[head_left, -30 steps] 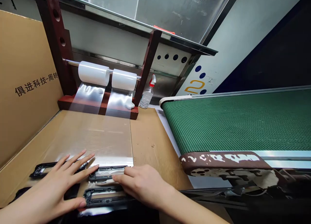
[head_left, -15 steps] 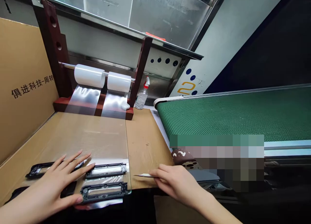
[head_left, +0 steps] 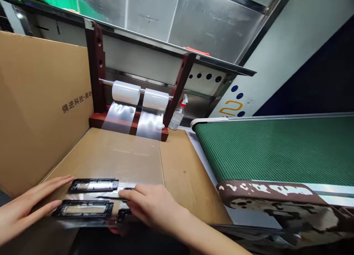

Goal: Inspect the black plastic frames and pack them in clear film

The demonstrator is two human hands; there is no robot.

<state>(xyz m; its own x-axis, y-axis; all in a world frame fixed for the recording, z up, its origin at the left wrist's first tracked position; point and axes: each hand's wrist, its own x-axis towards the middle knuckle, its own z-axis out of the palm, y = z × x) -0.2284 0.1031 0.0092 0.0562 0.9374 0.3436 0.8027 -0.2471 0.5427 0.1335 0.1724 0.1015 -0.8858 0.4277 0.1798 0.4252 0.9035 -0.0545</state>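
At the lower left, my left hand (head_left: pixel 33 207) lies with fingers stretched out. Its fingertips touch the left ends of two black rectangular frames. The upper frame (head_left: pixel 94 180) and the lower frame (head_left: pixel 83 214) each have a long slot and sit on clear film. My right hand (head_left: pixel 157 203) pinches a slim, dark pointed blade (head_left: pixel 109 197), whose tip reaches left into the gap between the two frames. More black parts (head_left: pixel 124 213) show partly under my right hand, which hides the rest of them.
Two rolls of clear film, the left roll (head_left: pixel 126 92) and the right roll (head_left: pixel 156 99), hang on a rod behind. A spray bottle (head_left: pixel 176 117) stands beside their stand. At left is a cardboard box wall (head_left: pixel 41 100); at right, a green conveyor belt (head_left: pixel 276 148).
My right hand has moved left with the blade, from beside the frames to between them. My left hand has shifted to the frames' left ends. The view has turned left.
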